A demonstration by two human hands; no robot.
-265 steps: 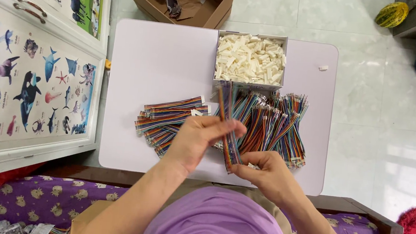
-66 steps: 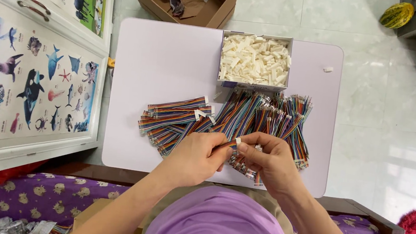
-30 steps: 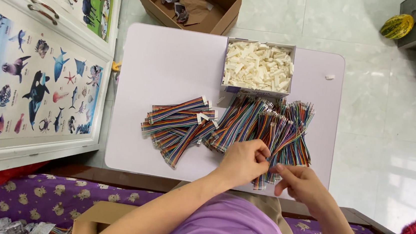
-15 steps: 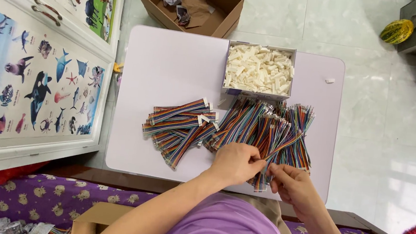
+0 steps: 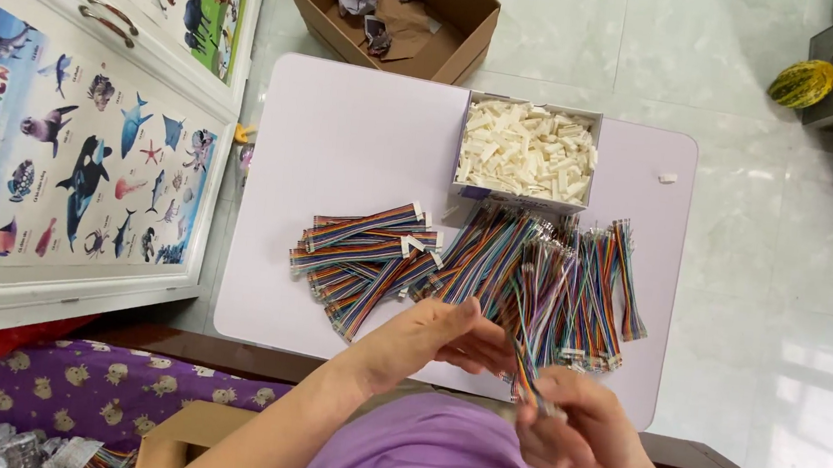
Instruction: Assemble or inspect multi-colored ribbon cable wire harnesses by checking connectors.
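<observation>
My right hand [image 5: 574, 437] is closed on the near end of a multicoloured ribbon cable [image 5: 521, 323], which stretches up toward the big pile of rainbow cables [image 5: 573, 278] on the small lilac table [image 5: 364, 139]. My left hand [image 5: 443, 335] hovers just left of that cable with fingers spread, holding nothing. A second heap of finished cables with white connectors [image 5: 369, 255] lies at the table's middle left. A box of white plastic connectors [image 5: 527, 153] stands at the far edge.
A brown cardboard box [image 5: 396, 11] with crumpled scraps sits on the tiled floor beyond the table. A white cabinet with animal posters [image 5: 74, 134] runs along the left. A tiny white piece [image 5: 667, 178] lies near the table's right corner. Purple patterned fabric [image 5: 51, 398] is beneath me.
My right hand has drawn one cable off the pile toward my body. My left hand has let go and opened beside it.
</observation>
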